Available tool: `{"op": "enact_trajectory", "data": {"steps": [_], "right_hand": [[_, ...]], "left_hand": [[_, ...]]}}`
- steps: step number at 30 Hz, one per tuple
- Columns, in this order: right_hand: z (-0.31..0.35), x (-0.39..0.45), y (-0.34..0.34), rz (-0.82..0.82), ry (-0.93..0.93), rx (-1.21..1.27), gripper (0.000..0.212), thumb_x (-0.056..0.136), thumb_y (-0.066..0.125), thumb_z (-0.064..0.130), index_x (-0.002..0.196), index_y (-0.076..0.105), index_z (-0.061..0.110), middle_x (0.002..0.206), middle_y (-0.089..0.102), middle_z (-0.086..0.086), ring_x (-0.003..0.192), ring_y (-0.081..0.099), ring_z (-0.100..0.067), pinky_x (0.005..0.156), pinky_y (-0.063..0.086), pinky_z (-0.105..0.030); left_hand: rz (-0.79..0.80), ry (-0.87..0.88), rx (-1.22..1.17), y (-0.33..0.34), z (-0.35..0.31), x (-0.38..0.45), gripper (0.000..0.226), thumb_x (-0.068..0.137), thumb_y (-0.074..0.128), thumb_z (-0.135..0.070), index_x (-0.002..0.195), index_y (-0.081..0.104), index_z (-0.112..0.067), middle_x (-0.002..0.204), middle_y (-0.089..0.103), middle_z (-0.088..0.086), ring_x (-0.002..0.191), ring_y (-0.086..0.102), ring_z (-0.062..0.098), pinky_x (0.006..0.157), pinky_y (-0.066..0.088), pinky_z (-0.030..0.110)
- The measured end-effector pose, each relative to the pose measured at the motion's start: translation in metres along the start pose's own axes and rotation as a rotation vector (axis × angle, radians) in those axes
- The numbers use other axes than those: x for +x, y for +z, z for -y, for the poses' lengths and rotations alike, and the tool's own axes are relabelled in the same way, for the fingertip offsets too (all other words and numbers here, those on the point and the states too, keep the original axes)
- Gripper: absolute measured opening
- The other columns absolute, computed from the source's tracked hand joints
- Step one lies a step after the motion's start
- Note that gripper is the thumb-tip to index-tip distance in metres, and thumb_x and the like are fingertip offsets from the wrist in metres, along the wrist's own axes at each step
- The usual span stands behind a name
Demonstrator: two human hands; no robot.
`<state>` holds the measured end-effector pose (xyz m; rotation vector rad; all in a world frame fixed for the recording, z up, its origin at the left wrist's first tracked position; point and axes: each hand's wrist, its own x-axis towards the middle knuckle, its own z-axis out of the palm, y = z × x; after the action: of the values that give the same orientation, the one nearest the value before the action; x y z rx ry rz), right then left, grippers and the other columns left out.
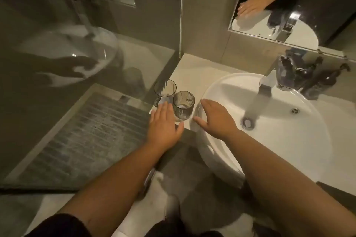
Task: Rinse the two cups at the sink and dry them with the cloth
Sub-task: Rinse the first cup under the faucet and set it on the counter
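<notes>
Standing upright on the pale table (189,67), just left of the white sink (221,86): two ribbed glass cups, nearly touching each other. Far cup (165,87) sitting close to the glass partition (96,44), near cup (184,105) holding nothing visible. Hovering with straight, spread fingers: left hand (163,123) just beside the near cup, right hand (213,119) over the sink rim, neither gripping anything. Water running from the chrome tap (269,81) into the basin.

Light: dim, warm, from overhead.
Glare: on the basin (285,140) and chrome tap (269,81).
Shadows: heavy across the floor (192,169).
Focus: soft throughout.
Distortion: wide-angle bending at edges.
</notes>
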<state>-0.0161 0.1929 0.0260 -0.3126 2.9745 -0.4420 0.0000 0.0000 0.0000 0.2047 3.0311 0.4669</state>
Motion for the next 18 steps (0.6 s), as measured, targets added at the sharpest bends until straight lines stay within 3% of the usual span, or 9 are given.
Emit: {"op": "enact_trajectory", "data": {"steps": [7,11,15,18], "right_hand": [[-0.007,0.040,0.006,0.023,-0.038,-0.013,0.065,0.091,0.055,0.049,0.142,0.040,0.010,0.144,0.047,-0.012,0.131,0.043,-0.030,0.110,0.032,-0.039],[-0.018,0.061,0.012,0.056,-0.100,-0.079,0.065,0.089,0.050,0.055,0.135,0.046,0.009,0.139,0.051,-0.012,0.133,0.038,-0.034,0.109,0.032,-0.046],[-0.026,0.069,0.020,0.083,-0.127,0.010,0.071,0.083,0.046,0.060,0.135,0.049,0.012,0.139,0.054,-0.009,0.141,0.030,-0.034,0.114,0.025,-0.051],[-0.025,0.067,0.014,0.058,-0.146,0.137,0.063,0.084,0.052,0.056,0.130,0.054,0.013,0.129,0.060,-0.011,0.131,0.042,-0.034,0.110,0.029,-0.048]], "left_hand": [[0.092,-0.104,-0.182,0.025,0.000,0.029,0.075,0.099,0.048,-0.042,0.156,0.017,-0.006,0.165,0.018,0.013,0.151,0.019,0.029,0.121,0.019,0.042],[0.098,-0.162,-0.255,0.030,-0.004,0.036,0.075,0.100,0.049,-0.040,0.156,0.016,-0.004,0.165,0.019,0.013,0.151,0.020,0.029,0.119,0.021,0.038],[0.070,-0.239,-0.383,0.036,-0.013,0.039,0.073,0.098,0.054,-0.033,0.155,0.019,-0.004,0.159,0.031,0.016,0.145,0.032,0.031,0.115,0.034,0.042],[-0.006,-0.277,-0.462,0.030,-0.021,0.038,0.071,0.097,0.056,-0.029,0.155,0.022,-0.006,0.155,0.039,0.016,0.141,0.038,0.031,0.112,0.038,0.042]]}}
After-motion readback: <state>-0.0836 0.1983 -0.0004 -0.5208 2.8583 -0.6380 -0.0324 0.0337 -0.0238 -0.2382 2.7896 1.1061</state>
